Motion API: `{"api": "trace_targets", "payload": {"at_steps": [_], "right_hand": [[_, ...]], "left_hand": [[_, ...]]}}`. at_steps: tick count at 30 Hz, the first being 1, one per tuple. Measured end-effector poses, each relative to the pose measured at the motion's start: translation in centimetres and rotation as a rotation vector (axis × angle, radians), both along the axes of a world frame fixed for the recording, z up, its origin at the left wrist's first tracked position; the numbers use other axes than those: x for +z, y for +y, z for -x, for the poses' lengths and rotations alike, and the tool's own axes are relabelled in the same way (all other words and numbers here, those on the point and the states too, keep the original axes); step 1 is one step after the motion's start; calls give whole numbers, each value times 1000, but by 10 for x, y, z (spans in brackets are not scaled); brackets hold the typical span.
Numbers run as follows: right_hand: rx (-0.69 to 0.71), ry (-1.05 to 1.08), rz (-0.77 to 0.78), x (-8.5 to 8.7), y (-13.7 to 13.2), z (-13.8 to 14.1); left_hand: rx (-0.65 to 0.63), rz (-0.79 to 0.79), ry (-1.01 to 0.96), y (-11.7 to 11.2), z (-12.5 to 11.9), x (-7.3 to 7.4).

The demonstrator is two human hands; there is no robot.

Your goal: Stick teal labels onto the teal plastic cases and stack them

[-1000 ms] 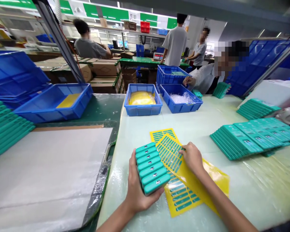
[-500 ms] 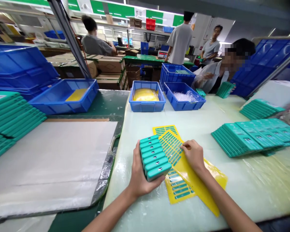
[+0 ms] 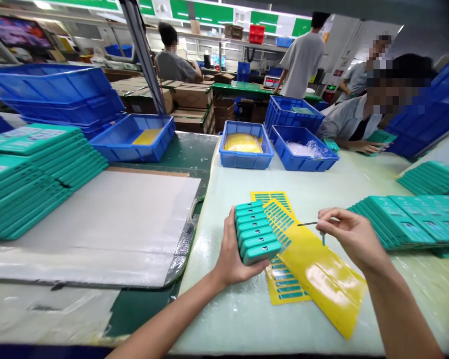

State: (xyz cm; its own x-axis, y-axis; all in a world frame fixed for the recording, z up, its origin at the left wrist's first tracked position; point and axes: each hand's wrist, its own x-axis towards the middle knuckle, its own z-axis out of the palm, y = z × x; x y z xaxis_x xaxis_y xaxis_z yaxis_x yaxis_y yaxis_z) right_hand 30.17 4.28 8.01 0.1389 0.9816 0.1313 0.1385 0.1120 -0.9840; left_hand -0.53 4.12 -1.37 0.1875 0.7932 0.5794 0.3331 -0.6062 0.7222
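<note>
My left hand (image 3: 234,254) is wrapped round a stack of several teal plastic cases (image 3: 256,232), their narrow ends with small dark ports facing up. Beneath and beside it lie yellow sticker sheets (image 3: 314,259) with rows of narrow teal labels. Raised over the upper sheet, my right hand (image 3: 346,232) pinches a thin teal sticker strip (image 3: 324,239) that hangs from the fingertips. A thin dark strip (image 3: 307,224) also juts left from those fingers; whether it is a second sticker seen edge-on, I cannot tell.
Rows of teal cases (image 3: 407,224) lean at the right, and more are piled (image 3: 60,149) at the left. Blue bins (image 3: 247,158) line the back, beside a white board (image 3: 142,219). A co-worker (image 3: 359,119) handles teal cases at the far right.
My right hand has lifted off the sticker sheet and moved right with a thin strip in its fingers. My left hand still holds the stack. The view has shifted left.
</note>
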Motion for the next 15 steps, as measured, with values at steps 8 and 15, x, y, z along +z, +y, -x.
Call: {"api": "trace_targets", "payload": {"at_steps": [8,15], "right_hand": [[36,-36,163,66,-51,108],[-88,-305,106,62,-58,129]], "left_hand": [[-9,25,-26,0,-4,-1],[-8,16,-53,-2,-7,-2]]}}
